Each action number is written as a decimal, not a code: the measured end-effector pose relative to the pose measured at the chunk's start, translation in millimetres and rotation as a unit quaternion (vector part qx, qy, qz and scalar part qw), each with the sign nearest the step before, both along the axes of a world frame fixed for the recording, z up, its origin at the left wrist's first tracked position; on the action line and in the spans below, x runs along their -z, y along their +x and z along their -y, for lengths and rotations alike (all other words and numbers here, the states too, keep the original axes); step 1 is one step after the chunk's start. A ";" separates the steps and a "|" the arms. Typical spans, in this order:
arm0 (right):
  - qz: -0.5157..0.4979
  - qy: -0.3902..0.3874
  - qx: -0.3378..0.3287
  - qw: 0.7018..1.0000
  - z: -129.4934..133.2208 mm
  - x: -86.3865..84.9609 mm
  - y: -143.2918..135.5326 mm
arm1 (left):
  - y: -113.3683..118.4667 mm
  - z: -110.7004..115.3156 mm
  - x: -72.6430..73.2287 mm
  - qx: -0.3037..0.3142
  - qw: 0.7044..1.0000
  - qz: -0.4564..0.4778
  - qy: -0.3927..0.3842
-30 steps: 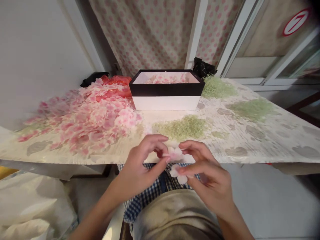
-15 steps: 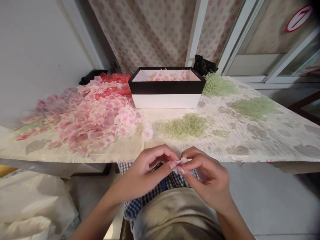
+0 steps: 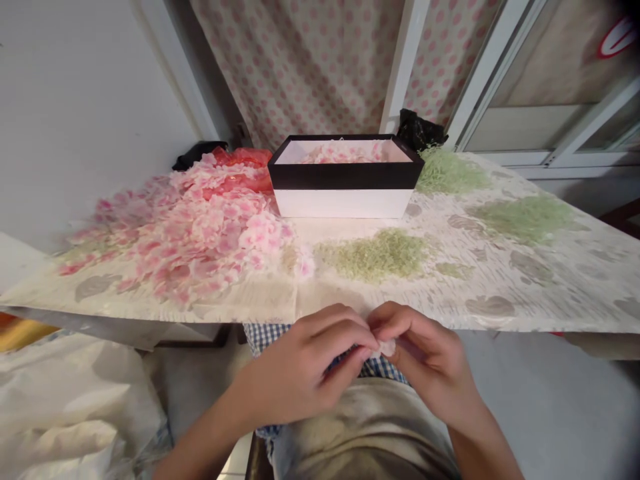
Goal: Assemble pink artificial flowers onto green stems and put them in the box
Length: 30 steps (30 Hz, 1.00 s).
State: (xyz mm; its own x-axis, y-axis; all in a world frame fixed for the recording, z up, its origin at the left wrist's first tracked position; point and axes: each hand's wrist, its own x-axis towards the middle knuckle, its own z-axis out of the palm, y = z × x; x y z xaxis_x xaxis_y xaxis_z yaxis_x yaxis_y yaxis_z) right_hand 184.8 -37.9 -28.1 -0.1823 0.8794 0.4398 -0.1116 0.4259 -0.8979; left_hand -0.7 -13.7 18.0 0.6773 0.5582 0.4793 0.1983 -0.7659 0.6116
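Observation:
Just off the table's front edge, my left hand [image 3: 320, 360] and my right hand [image 3: 430, 353] meet, fingertips pinched on a small whitish petal piece [image 3: 385, 348]. Fingers partly cover the piece. A large heap of pink and white petals [image 3: 200, 233] lies on the left of the table. A lone pink-white flower [image 3: 305, 262] sits beside a pile of pale green bits [image 3: 387, 255] in front of a white box with a black rim [image 3: 345, 200]. More pink petals [image 3: 345, 153] show inside the box.
The cloth-covered table [image 3: 260, 303] spans the view. Two more green piles [image 3: 527, 217] lie on its right. Red mesh [image 3: 245, 159] and a black bag [image 3: 420, 130] are at the back. A white sack [image 3: 75, 400] stands at lower left.
The view has shifted slightly, so the table things appear further right. My left hand has turned, its back now more toward the camera, and its fingers have closed in on the petal piece.

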 end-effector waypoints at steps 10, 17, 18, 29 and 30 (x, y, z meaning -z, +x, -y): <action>0.007 0.078 0.035 0.996 1.2 1.4 -0.8 | 2.7 -1.3 8.0 -0.029 0.982 0.088 -0.167; 0.027 0.163 0.046 0.985 -3.5 4.0 0.1 | 10.2 -0.6 10.8 -0.048 0.919 0.136 -0.366; 0.054 0.179 0.046 0.981 -3.8 3.3 1.1 | 10.7 0.2 10.8 -0.053 0.921 0.134 -0.363; 0.081 0.145 0.051 0.985 0.1 4.6 4.5 | 9.0 5.2 8.1 -0.058 0.942 0.108 -0.311; 0.078 0.141 0.052 0.986 0.0 4.7 4.4 | 9.0 5.0 8.2 -0.055 0.945 0.106 -0.304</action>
